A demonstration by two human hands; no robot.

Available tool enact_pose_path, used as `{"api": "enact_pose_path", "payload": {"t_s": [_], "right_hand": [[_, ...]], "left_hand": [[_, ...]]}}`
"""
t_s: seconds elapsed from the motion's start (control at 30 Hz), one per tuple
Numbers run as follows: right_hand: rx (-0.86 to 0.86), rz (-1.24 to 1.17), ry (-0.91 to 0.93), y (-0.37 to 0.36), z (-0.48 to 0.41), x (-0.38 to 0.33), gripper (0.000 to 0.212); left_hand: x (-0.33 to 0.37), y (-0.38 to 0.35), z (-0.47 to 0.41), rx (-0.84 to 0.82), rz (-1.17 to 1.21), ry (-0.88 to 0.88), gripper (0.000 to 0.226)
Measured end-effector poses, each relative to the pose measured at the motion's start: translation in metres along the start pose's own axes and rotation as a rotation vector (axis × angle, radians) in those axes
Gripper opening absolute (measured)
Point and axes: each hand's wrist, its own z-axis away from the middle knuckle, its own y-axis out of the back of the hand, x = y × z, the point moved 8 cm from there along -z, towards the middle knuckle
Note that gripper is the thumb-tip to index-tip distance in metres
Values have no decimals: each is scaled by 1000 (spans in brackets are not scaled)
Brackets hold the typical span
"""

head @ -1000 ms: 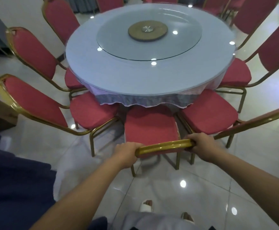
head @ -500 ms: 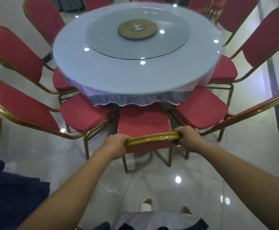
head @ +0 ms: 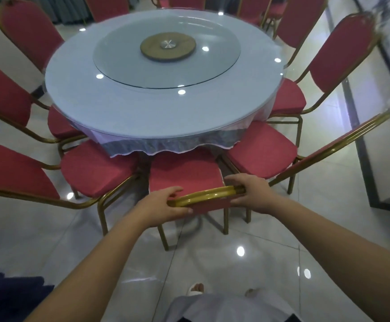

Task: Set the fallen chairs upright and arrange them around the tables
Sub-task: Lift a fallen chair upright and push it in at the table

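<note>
A red-cushioned chair (head: 184, 173) with a gold metal frame stands upright right in front of me. The front of its seat reaches under the hanging cloth of the round table (head: 143, 117). My left hand (head: 164, 205) holds the left end of the chair's gold top rail, fingers over it and thumb below. On the rail's right end, my right hand (head: 249, 194) holds in the same way. Several more red chairs stand upright around the table.
Neighbouring chairs sit close on both sides, one seat at the left (head: 96, 168) and one at the right (head: 261, 149). A glass turntable (head: 166, 56) lies on the table. A wall with a dark floor border (head: 363, 159) runs along the right. Dark blue fabric (head: 10, 296) lies at bottom left.
The chair has slid forward toward the table, its seat now reaching under the cloth edge. Both hands stay on the top rail, with the fingers less tightly wrapped than before.
</note>
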Motion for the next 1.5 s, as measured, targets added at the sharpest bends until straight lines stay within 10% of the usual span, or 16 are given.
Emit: {"api": "enact_pose_path", "payload": {"t_s": [0.57, 1.0, 1.3, 1.5], "right_hand": [[325, -11, 37, 232, 101, 258, 77], [129, 316, 175, 331, 4, 390, 78], [-195, 413, 244, 363, -82, 460, 15], [-187, 408, 311, 401, -125, 498, 21]], "left_hand": [[330, -138, -138, 1, -44, -232, 92], [414, -200, -252, -9, -29, -16, 93], [428, -210, -315, 51, -47, 68, 51], [471, -211, -338, 190, 55, 231, 52]]}}
